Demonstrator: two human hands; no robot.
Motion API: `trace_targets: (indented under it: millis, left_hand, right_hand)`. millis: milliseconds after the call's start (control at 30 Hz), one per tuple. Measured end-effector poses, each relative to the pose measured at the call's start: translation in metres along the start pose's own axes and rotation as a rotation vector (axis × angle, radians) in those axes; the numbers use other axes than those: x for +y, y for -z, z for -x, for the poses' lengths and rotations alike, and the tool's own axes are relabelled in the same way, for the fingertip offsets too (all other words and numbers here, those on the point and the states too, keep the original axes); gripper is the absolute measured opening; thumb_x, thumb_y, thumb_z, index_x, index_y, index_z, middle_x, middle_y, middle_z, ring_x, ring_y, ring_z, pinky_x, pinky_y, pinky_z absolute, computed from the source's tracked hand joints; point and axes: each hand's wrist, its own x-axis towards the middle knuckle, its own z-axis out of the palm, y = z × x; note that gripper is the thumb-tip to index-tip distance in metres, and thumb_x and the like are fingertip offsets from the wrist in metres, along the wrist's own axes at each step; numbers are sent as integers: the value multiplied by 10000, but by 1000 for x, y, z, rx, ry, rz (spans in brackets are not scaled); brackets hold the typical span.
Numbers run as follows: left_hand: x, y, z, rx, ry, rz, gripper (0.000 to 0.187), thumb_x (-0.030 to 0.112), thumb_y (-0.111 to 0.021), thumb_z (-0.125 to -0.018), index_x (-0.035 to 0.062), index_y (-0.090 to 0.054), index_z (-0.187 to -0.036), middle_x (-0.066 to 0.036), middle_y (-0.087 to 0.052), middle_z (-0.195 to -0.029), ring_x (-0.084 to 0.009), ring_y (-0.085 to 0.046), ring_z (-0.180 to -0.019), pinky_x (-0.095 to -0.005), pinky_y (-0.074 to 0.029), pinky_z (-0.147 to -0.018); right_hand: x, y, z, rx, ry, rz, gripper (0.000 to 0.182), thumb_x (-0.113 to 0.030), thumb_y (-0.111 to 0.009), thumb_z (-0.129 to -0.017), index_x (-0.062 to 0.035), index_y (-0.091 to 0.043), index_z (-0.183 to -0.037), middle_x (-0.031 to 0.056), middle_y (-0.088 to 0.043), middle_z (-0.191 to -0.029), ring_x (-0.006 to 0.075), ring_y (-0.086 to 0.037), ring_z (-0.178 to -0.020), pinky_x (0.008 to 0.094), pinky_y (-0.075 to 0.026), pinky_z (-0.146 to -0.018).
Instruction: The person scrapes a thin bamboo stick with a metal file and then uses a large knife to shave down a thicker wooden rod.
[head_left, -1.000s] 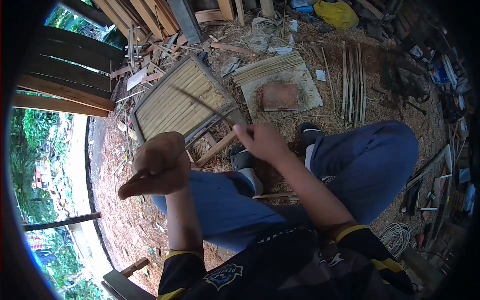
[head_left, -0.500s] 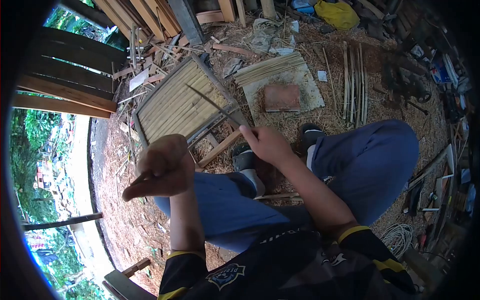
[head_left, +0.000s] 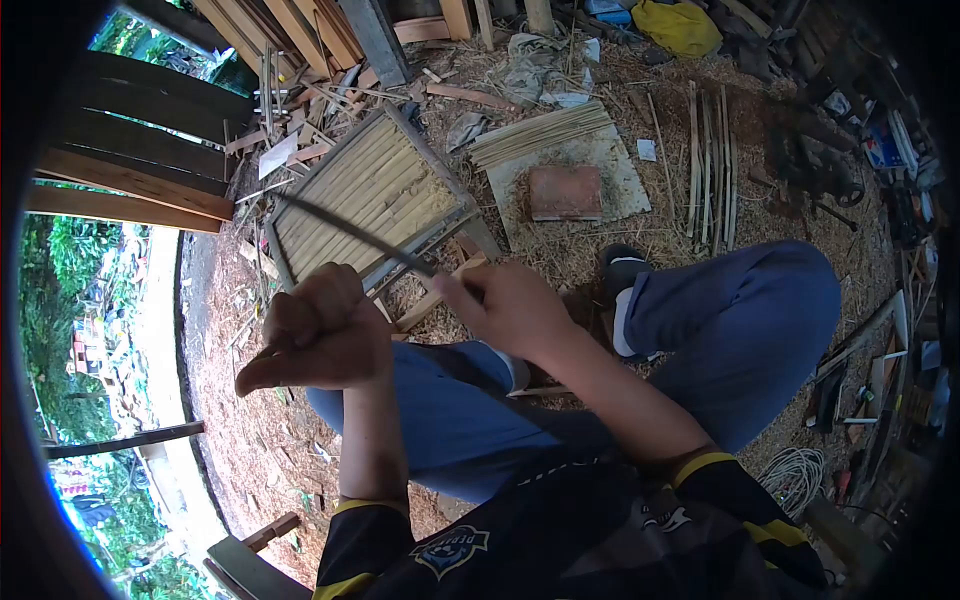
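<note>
My right hand (head_left: 510,305) is closed round the near end of a long thin dark blade (head_left: 360,235), which points up and left across the bamboo-slat frame (head_left: 355,190). To its left, my left hand (head_left: 320,335) is raised, fingers curled in and thumb stretched out to the left. What it holds, if anything, is hidden. Beyond my feet a reddish block (head_left: 565,192) rests on a pale sheet (head_left: 625,185), with a bundle of thin strips (head_left: 540,138) along the sheet's far edge.
Long strips (head_left: 708,165) lie on the shavings-covered ground at the right. Planks (head_left: 290,35) lean at the upper left. A yellow bag (head_left: 675,27) sits at the top, a coiled cord (head_left: 795,480) at the lower right. My bent legs (head_left: 740,310) are below the block.
My right hand has moved left and slightly down, and the blade's tip has swung left over the frame. My left hand has turned a little, with its fingers slightly higher.
</note>
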Motion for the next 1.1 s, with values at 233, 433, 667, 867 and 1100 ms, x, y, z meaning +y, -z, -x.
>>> trace_targets:
  millis: [233,433,667,867,1100]
  left_hand:
    - [-2,-6,4,-4,-23,-89,756,908,-341,-832,194,-234,-609,61,-171,-529,-95,-145,-490,-311,-115,-494]
    - [-3,-10,2,21,6,-122,752,912,-372,-820,205,-244,-600,60,-166,-524,-98,-145,-483,-311,-111,-490]
    - [-5,-9,-1,-42,6,-110,740,909,-363,-826,210,-263,-604,62,-180,-520,-93,-150,-483,-306,-115,-491]
    - [-4,-6,0,-66,-1,-51,750,906,-349,-835,194,-265,-615,59,-192,-525,-95,-160,-485,-306,-112,-492]
    - [-6,-5,4,-74,6,-21,762,916,-351,-824,191,-259,-610,57,-189,-525,-98,-157,-481,-310,-110,-491]
  right_hand:
    - [38,-10,-10,42,-88,-21,557,-501,-538,-996,-27,-671,-737,165,-590,-596,391,-628,-607,471,-485,-600]
    - [17,-7,-4,15,26,3,574,-528,-500,-1007,-34,-711,-805,180,-625,-645,400,-655,-660,469,-497,-627]
    - [48,-4,-14,9,-136,43,491,-464,-544,-1004,-37,-709,-827,184,-616,-643,404,-638,-633,446,-490,-606]
    - [34,-9,-11,10,-23,-48,476,-457,-536,-1006,-43,-726,-868,199,-626,-674,404,-646,-661,452,-494,-619]
    - [25,-13,-3,17,129,-79,523,-498,-514,-1007,-38,-739,-895,204,-644,-702,402,-648,-670,457,-498,-635]
